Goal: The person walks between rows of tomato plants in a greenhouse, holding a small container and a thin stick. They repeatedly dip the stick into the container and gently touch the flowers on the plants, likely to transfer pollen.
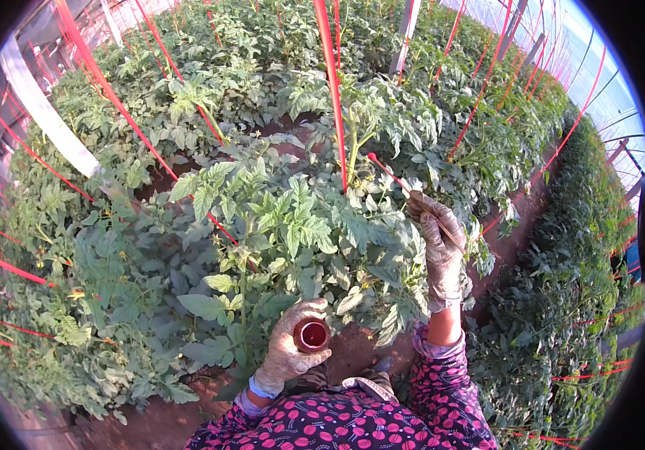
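Observation:
My left hand (288, 344), in a thin stained glove, is closed around a small round jar (325, 324) with an open top and dark red liquid inside. Up and to the right, my gloved right hand (440, 242) grips a thin stick (392, 176) between thumb and fingers. The stick's red-coated tip (372, 157) points up and left, beside the yellowish blossoms (360, 183) of a tomato plant. Whether the tip touches a blossom, I cannot tell. Between my hands spread the plant's leaves (300, 225).
Red straps (331, 84) run upward from the plants. A pale post (47, 112) stands at left, another (405, 36) at the back. A bare soil path (502, 253) runs along the right, with a dense plant row (569, 281) beyond. Soil (356, 349) lies at my feet.

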### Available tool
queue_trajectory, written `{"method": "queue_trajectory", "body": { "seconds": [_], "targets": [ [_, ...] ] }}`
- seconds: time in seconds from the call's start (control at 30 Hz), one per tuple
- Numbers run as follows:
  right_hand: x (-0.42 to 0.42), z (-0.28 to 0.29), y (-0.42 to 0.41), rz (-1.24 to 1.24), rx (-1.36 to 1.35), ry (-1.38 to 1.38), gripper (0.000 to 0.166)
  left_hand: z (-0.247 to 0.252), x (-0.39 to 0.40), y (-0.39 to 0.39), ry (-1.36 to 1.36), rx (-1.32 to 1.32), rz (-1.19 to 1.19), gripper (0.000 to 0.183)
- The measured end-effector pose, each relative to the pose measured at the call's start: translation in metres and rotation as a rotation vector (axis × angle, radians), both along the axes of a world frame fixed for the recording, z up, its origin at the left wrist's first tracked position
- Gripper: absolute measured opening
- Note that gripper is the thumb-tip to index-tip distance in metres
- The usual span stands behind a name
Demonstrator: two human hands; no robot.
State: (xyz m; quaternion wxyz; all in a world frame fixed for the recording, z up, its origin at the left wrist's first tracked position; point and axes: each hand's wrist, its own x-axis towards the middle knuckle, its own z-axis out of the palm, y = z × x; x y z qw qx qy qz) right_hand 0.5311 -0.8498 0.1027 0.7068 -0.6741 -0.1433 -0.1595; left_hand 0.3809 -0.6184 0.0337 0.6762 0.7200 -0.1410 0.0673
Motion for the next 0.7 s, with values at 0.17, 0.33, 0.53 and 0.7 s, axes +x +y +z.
{"method": "queue_trajectory", "body": {
  "seconds": [0.17, 0.33, 0.53, 0.7],
  "targets": [
    [0.011, -0.008, -0.002, 0.025, -0.038, 0.002, 0.024, -0.001, 0.0, 0.002, -0.023, 0.075, 0.051, 0.059],
    [-0.022, 0.012, -0.031, 0.022, 0.077, -0.048, 0.029, 0.006, 0.0, -0.012, -0.003, 0.106, 0.016, 0.059],
    [-0.099, 0.036, -0.116, -0.037, 0.25, -0.181, 0.039, -0.003, -0.013, -0.03, 0.101, 0.056, -0.046, 0.06],
    [-0.167, 0.017, -0.22, -0.155, 0.443, -0.226, 0.028, -0.013, -0.029, -0.062, 0.511, 0.096, -0.203, 0.064]
  ]
}}
